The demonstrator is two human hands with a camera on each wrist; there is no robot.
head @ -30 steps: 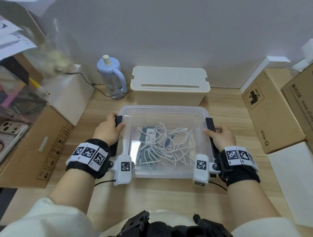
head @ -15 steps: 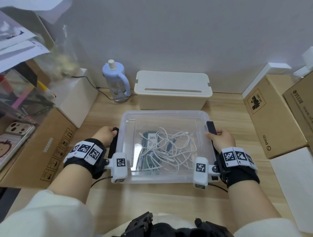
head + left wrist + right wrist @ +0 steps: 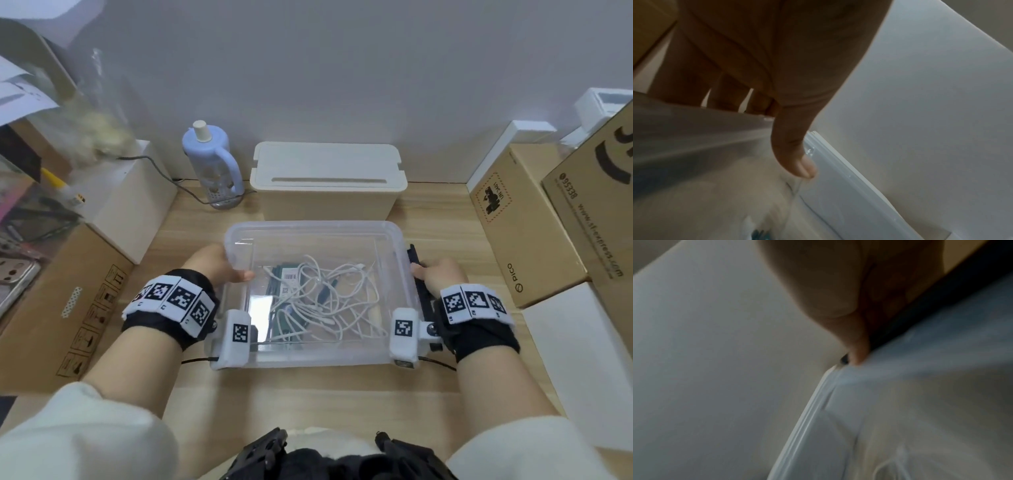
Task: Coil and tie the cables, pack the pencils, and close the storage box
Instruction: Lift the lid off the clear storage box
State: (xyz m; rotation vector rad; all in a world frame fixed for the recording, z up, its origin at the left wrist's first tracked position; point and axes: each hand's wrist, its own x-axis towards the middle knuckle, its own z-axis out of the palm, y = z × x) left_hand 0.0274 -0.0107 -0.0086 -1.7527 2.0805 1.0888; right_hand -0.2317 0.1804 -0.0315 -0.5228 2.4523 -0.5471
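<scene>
My left hand (image 3: 214,265) grips the storage box (image 3: 318,353) rim, thumb hooked inside; my right hand (image 3: 436,274) curls onto the black latch (image 3: 412,255). White cables (image 3: 322,301) lie loose between my fingers. Risk: a lopsided pull tilts the box, shifting everything.

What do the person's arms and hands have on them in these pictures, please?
Both hands are bare. The left hand and right hand each have a black wrist wrap, a white band of black-and-white square markers, a white tagged camera block, and a thin black cable. The sleeves are cream.
</scene>
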